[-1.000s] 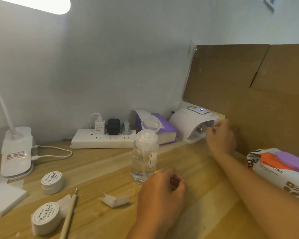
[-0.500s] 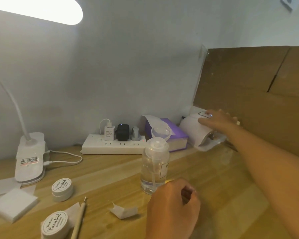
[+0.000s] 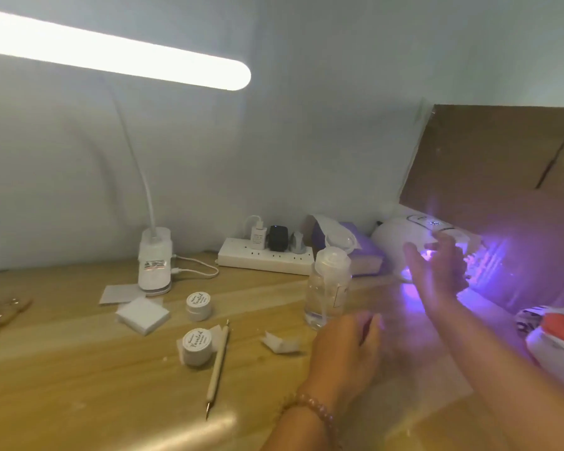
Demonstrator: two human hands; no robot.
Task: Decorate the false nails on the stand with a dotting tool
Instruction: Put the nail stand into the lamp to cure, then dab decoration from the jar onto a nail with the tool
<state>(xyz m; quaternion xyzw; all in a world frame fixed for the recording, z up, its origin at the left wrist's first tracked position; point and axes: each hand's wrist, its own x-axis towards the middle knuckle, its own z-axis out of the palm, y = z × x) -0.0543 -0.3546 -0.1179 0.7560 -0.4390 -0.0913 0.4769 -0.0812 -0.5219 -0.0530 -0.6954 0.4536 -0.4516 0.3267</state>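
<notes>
Now that the lamp point(image 3: 399, 237) glows purple beyond my right hand point(image 3: 437, 275), that hand has come off its top, fingers spread, empty. My left hand point(image 3: 345, 348) rests curled; what it holds I cannot tell. The dotting tool point(image 3: 218, 369) lies left of it; the nails, unseen, are probably curing.

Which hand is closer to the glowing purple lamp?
Right. The right hand is just in front of the nail lamp; the left hand is farther off, by the clear bottle.

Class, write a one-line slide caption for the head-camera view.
Right hand open before the glowing purple nail lamp; dotting tool lies untouched on the wooden desk.
</notes>
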